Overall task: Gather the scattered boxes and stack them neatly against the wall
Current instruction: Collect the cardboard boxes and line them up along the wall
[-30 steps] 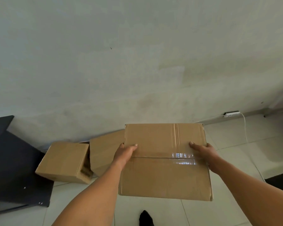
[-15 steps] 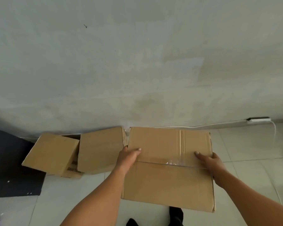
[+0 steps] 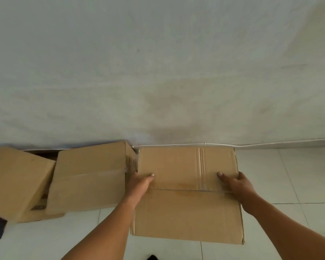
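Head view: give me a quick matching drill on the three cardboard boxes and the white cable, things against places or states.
Things:
1. right-hand box
2. middle box
3. leftmost box
4. white cable

Places or states:
A. runs along the foot of the wall
B. tilted, at the left edge of the view
C. held at its sides by the left hand and right hand
D. on the floor between two other boxes

Pairs: 1-C, 2-D, 3-B, 4-A

Matt cardboard boxes (image 3: 188, 194) — glossy floor tiles (image 3: 289, 175)
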